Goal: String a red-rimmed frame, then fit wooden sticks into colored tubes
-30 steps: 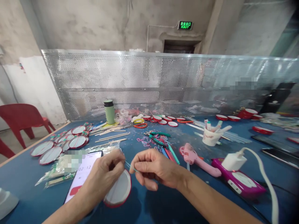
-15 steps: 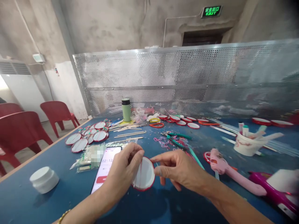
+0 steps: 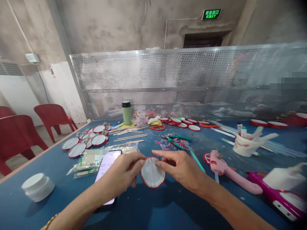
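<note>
— What is the biggest thing in front of you?

— The perforated silver metal screen (image 3: 192, 83), which runs along the far edge of the blue-topped desk (image 3: 153, 207). To the left of the desk stand red plastic chairs (image 3: 16, 134) on the floor.

— And on the desk itself?

— At the right, a pink plastic glue gun (image 3: 227, 171) lies on its side, and just beyond it stands a white paper cup (image 3: 244, 147) full of sticks and pens. A smartphone with a lit white screen (image 3: 106, 166) lies flat under my left wrist, with clear packets of small parts (image 3: 88, 161) touching its far-left side. Near the left edge sits a white round plastic jar (image 3: 37, 187). Farther back are a cluster of red-rimmed round discs (image 3: 83, 142), an upright green cylindrical bottle (image 3: 126, 113), loose wooden sticks (image 3: 129, 137) and green-handled pliers (image 3: 177, 139).

— What are your hands doing?

— Both meet on one small round white disc with a red rim (image 3: 153, 174), held tilted just above the desk, in the middle near me. My left hand (image 3: 122, 172) has its grip closed on the disc's left edge, thumb and fingers pinching it. My right hand (image 3: 178, 166) pinches at the disc's top right edge, forefinger and thumb together there.

— Anything on the disc?

— Thin red lines cross its white face; whether they are thread or elastic I cannot tell.
</note>
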Motion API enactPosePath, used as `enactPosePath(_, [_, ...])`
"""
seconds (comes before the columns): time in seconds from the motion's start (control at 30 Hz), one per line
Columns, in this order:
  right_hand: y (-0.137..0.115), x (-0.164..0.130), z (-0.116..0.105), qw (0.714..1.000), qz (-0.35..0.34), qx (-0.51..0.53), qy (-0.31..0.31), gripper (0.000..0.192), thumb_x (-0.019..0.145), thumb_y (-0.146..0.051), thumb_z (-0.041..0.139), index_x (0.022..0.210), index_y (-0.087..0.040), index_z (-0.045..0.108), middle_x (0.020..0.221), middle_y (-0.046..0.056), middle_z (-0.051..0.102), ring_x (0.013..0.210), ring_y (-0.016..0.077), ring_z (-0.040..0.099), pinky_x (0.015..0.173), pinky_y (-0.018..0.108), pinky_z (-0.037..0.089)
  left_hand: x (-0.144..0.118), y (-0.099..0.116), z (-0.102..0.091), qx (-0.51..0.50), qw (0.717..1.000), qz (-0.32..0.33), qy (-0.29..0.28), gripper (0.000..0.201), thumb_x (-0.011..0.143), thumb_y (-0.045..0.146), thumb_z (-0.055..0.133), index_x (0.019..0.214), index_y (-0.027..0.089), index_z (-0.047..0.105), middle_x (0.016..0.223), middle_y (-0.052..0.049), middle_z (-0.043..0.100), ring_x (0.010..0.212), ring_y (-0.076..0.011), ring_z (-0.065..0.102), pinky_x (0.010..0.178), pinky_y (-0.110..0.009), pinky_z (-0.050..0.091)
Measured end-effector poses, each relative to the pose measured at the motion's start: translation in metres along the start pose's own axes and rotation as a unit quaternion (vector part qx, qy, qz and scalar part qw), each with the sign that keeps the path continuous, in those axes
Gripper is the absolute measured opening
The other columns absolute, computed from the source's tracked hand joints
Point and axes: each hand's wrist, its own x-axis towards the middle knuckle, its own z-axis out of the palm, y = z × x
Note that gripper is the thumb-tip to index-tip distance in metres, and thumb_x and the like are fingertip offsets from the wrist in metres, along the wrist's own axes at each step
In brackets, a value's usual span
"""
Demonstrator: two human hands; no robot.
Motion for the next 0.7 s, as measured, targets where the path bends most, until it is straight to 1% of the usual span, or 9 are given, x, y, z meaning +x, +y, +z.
enactPosePath(0.03, [0.002,0.000,0.000,1.000,-0.016,-0.021,0.001,0.038,0.088,-0.034,0.064,0.124,-0.023,0.071,0.071,0.000,0.072,0.057,0.0122,0.055,0.058,0.024,0.044,0.000,-0.001,0.000,0.008,1.000,-0.007,-0.026,0.032,0.097,0.042,0.040,0.089,0.019,0.061,0.048,0.004,0.052,0.044,-0.0102,0.050,0.045,-0.018,0.037])
enactPosePath(0.1, [0.003,-0.001,0.000,0.997,-0.059,-0.047,-0.007,0.034,0.091,-0.033,0.061,0.122,-0.025,0.072,0.087,0.003,0.077,0.070,0.0160,0.064,0.069,0.027,0.048,0.001,-0.005,0.002,0.009,0.998,-0.024,-0.060,0.026,0.095,0.037,0.042,0.081,0.019,0.055,0.045,0.006,0.050,0.039,-0.0091,0.047,0.041,-0.016,0.034])
enactPosePath(0.17, [0.003,-0.003,0.002,0.993,-0.096,-0.055,-0.025,0.030,0.092,-0.030,0.061,0.119,-0.027,0.073,0.101,0.004,0.078,0.082,0.0183,0.068,0.075,0.027,0.048,0.000,-0.009,0.007,-0.001,0.995,-0.043,-0.085,0.022,0.093,0.034,0.042,0.078,0.020,0.050,0.045,0.006,0.050,0.036,-0.0092,0.046,0.036,-0.016,0.034])
enactPosePath(0.2, [0.002,-0.003,0.002,0.992,-0.107,-0.057,-0.039,0.028,0.092,-0.028,0.061,0.117,-0.027,0.074,0.103,0.004,0.077,0.085,0.0182,0.068,0.075,0.026,0.047,0.000,-0.011,0.009,-0.005,0.994,-0.053,-0.092,0.021,0.093,0.034,0.041,0.078,0.021,0.048,0.045,0.006,0.050,0.034,-0.0095,0.045,0.034,-0.016,0.034])
enactPosePath(0.27, [0.000,-0.005,0.002,0.990,-0.110,-0.060,-0.068,0.027,0.091,-0.023,0.062,0.113,-0.029,0.075,0.098,0.001,0.078,0.082,0.0161,0.068,0.072,0.024,0.045,-0.002,-0.011,0.011,-0.006,0.994,-0.062,-0.089,0.021,0.093,0.036,0.040,0.077,0.022,0.046,0.045,0.007,0.051,0.033,-0.0098,0.046,0.033,-0.016,0.036])
enactPosePath(0.33, [-0.002,-0.005,0.001,0.989,-0.104,-0.062,-0.085,0.025,0.089,-0.022,0.065,0.110,-0.030,0.076,0.092,-0.002,0.077,0.078,0.0140,0.066,0.070,0.022,0.043,-0.003,-0.011,0.013,0.000,0.995,-0.058,-0.082,0.023,0.093,0.037,0.040,0.076,0.022,0.046,0.046,0.007,0.050,0.033,-0.0096,0.046,0.033,-0.016,0.037])
enactPosePath(0.43, [-0.004,-0.004,-0.001,0.990,-0.092,-0.063,-0.086,0.021,0.086,-0.029,0.070,0.106,-0.029,0.077,0.089,-0.003,0.076,0.079,0.0135,0.065,0.069,0.022,0.041,-0.005,-0.009,0.014,0.001,0.995,-0.047,-0.088,0.023,0.093,0.036,0.040,0.077,0.022,0.047,0.046,0.007,0.050,0.034,-0.0094,0.048,0.034,-0.015,0.038])
enactPosePath(0.6, [-0.002,-0.003,0.000,0.993,-0.070,-0.021,-0.097,0.023,0.087,-0.032,0.069,0.109,-0.030,0.076,0.094,-0.002,0.075,0.082,0.0135,0.064,0.070,0.021,0.040,-0.005,-0.008,0.015,-0.011,0.995,-0.037,-0.093,0.022,0.094,0.034,0.040,0.076,0.022,0.045,0.046,0.006,0.051,0.036,-0.0101,0.052,0.035,-0.015,0.038])
enactPosePath(0.7, [0.000,-0.003,0.003,0.993,-0.053,0.007,-0.110,0.023,0.086,-0.031,0.069,0.107,-0.031,0.077,0.087,-0.004,0.074,0.076,0.0122,0.061,0.067,0.021,0.039,-0.004,-0.008,0.017,-0.007,0.996,-0.031,-0.082,0.023,0.094,0.033,0.040,0.076,0.021,0.045,0.047,0.005,0.053,0.036,-0.0102,0.054,0.035,-0.015,0.039])
